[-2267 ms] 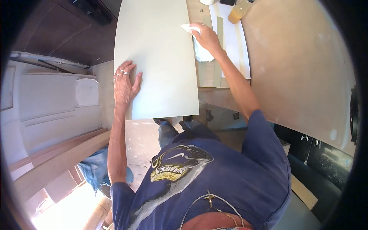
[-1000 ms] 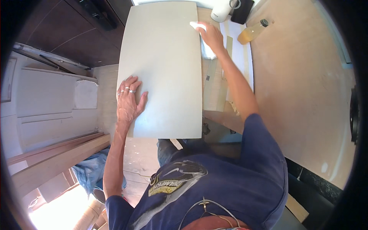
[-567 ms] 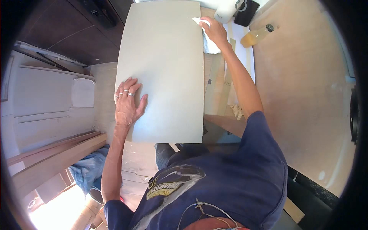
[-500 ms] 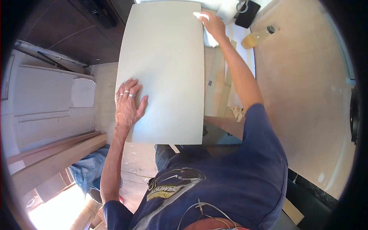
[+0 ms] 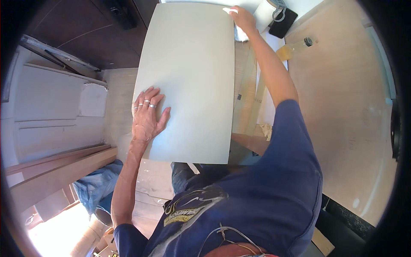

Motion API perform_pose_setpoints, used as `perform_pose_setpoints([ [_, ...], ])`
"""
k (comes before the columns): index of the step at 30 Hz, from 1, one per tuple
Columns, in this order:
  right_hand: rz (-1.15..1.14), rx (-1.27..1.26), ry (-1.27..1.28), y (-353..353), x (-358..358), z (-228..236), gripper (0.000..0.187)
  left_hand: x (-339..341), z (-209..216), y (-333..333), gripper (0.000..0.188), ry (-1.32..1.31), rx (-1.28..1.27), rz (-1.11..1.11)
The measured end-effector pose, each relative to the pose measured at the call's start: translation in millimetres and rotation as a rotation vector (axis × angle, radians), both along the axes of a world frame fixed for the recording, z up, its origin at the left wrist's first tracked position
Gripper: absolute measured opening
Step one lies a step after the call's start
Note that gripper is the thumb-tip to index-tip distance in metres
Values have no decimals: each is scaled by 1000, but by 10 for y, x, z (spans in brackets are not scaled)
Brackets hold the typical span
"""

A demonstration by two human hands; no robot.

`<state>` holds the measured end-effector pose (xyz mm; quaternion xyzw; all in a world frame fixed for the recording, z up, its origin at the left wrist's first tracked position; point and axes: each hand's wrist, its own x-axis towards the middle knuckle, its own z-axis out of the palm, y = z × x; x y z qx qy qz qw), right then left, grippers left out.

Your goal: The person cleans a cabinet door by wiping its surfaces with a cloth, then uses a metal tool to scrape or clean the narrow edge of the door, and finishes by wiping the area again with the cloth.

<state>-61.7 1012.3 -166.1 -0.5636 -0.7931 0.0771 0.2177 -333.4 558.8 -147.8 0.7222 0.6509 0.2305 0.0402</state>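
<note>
The left hand point(image 5: 147, 120) lies flat on the pale panel point(image 5: 188, 81), between seven and eight o'clock if the panel's middle is taken as the clock's centre; its fingers are slightly spread, the thumb stands away, and nothing is in its grasp, so the palm probably serves to keep the panel steady. The right hand point(image 5: 243, 20), well apart from the left, is between one and two o'clock, at the far right corner, with its fingers curled around a white cloth point(image 5: 241, 35). A tip of this cloth shows ahead of the fingers, perhaps so that it can meet the panel's edge; whether it presses there is not possible to tell, because the hand covers the place. The panel lies on the table with its long side away from the person, and its near end seems to pass beyond the table's edge, maybe for easier reach. Further out, the white cup point(image 5: 263, 13), the dark phone point(image 5: 284, 23) and the bottle point(image 5: 291, 50) stand or lie toward two o'clock, outside the panel's area.
</note>
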Motion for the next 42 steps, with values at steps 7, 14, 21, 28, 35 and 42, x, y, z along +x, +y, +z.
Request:
perform_pose_setpoints([
  [7, 213, 87, -39, 93, 94, -241, 37, -38, 33, -39, 43, -4, -1, 32],
  [14, 186, -34, -100, 311, -14, 0, 38, -23, 3, -19, 43, -14, -19, 35],
  [21, 58, -243, -71, 157, -159, 198, 45, -13, 13, -28, 43, -4, -42, 34],
  [28, 71, -199, -201, -150, -289, 262, 38, -63, -8, -78, 43, 1, -38, 53],
  [35, 217, 10, 3, 72, -7, -205, 41, -51, -2, -24, 44, -18, -44, 48],
  [42, 176, 46, -46, -535, 81, 46, 40, -30, 21, -9, 45, -3, -45, 35],
])
